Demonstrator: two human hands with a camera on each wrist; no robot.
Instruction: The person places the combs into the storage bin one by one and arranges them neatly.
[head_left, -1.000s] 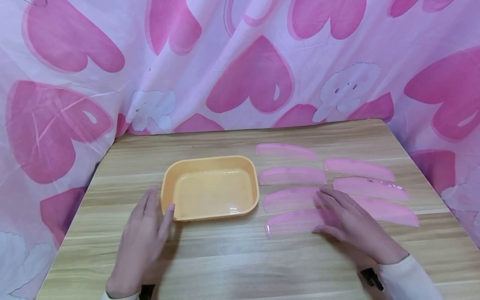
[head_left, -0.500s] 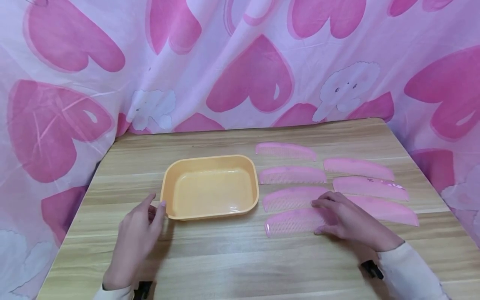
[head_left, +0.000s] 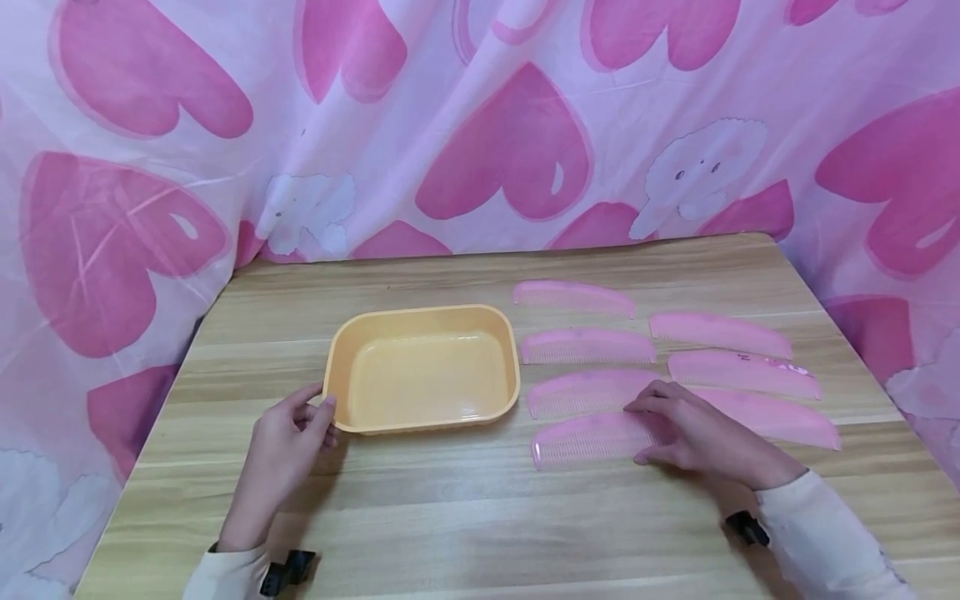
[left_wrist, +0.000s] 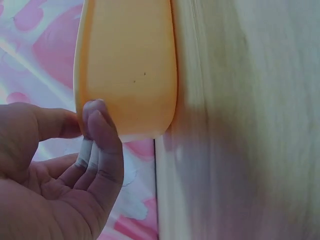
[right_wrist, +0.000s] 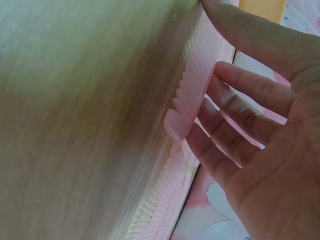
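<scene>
In the head view, a shallow yellow-orange plastic tray sits left of centre with nothing in it. My left hand pinches its near left corner; in the left wrist view, thumb and fingers meet at the rim of the tray. On the right, my right hand holds the right end of the nearest pink comb of the left column. The right wrist view has the fingers along the back of this comb and the thumb across from them. Its covered end is hidden in the head view.
Several more pink combs lie flat, teeth towards me: a left column with a comb just behind the held one, and a right column with a patterned comb. A heart-print curtain borders the wooden table.
My left hand has shifted slightly at the tray's corner, its fingers closing on the rim. The right hand's fingers have drawn in around the nearest comb. Tray and combs keep their places.
</scene>
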